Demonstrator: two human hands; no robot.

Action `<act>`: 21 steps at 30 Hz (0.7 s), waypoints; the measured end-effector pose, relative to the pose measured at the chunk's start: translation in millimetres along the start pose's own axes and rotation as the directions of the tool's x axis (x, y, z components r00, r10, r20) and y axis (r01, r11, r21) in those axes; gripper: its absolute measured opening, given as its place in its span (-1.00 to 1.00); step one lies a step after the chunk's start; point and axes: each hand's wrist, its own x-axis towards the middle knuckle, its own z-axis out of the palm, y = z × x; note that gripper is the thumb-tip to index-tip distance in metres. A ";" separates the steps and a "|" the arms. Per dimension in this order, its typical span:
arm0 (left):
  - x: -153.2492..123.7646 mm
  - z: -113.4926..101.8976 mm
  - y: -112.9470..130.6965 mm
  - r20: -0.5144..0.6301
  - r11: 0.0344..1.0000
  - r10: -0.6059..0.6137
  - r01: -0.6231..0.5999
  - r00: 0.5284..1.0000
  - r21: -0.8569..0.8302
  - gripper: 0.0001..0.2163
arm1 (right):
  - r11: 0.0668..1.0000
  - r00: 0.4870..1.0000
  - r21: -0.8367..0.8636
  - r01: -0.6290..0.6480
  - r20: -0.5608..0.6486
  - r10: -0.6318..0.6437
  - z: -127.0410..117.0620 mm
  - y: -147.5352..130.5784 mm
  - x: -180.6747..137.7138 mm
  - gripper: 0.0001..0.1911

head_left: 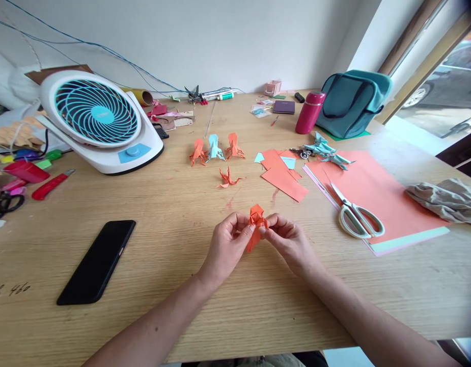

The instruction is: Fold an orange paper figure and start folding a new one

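Note:
Between my hands is a folded orange origami figure (257, 214), its broad top pointing away from me and a narrow part pointing down toward me. My left hand (228, 244) pinches its left side between thumb and fingers. On the other side my right hand (287, 238) pinches the right edge the same way. Beyond them lies a small spiky orange origami piece (228, 179). Farther back stand two orange origami figures (197, 152) with a light blue origami figure (214, 148) between them.
White-handled scissors (360, 219) rest on orange paper sheets (388, 193) at right, near orange scraps (284, 183) and a grey cloth (445, 199). A black phone (98, 262) and a fan (101, 122) are at left. A pink bottle (310, 113) and teal bag (350, 104) stand behind.

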 end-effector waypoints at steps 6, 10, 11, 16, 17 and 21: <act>3.8 -4.8 -2.1 0.081 1.000 -0.025 0.024 0.996 0.007 -0.81 | 0.980 0.992 -0.158 0.122 -0.018 -0.126 -3.1 4.7 -3.3 -0.76; 5.7 -7.5 -1.5 0.087 1.000 -0.010 0.007 0.996 0.028 -0.82 | 0.931 0.977 -0.295 0.214 0.040 -0.211 -5.6 3.4 -5.0 -0.81; 5.9 -7.8 -1.6 0.067 0.998 0.014 -0.018 0.998 0.053 -0.83 | 0.923 0.974 -0.312 0.226 0.052 -0.221 -5.8 2.7 -5.0 -0.81; 5.7 -7.0 0.3 0.013 0.991 0.059 -0.060 0.998 0.117 -0.80 | 0.952 0.988 -0.261 0.157 0.034 -0.154 -4.4 2.2 -3.2 -0.77; 5.6 -6.6 1.3 0.008 0.992 0.058 -0.059 0.998 0.112 -0.80 | 0.962 0.991 -0.238 0.131 0.030 -0.128 -3.8 2.2 -2.7 -0.75; 5.6 -5.9 3.5 -0.014 0.999 0.024 -0.023 1.000 0.039 -0.79 | 0.985 0.999 -0.171 0.037 0.046 -0.030 -1.0 -1.7 -1.6 -0.66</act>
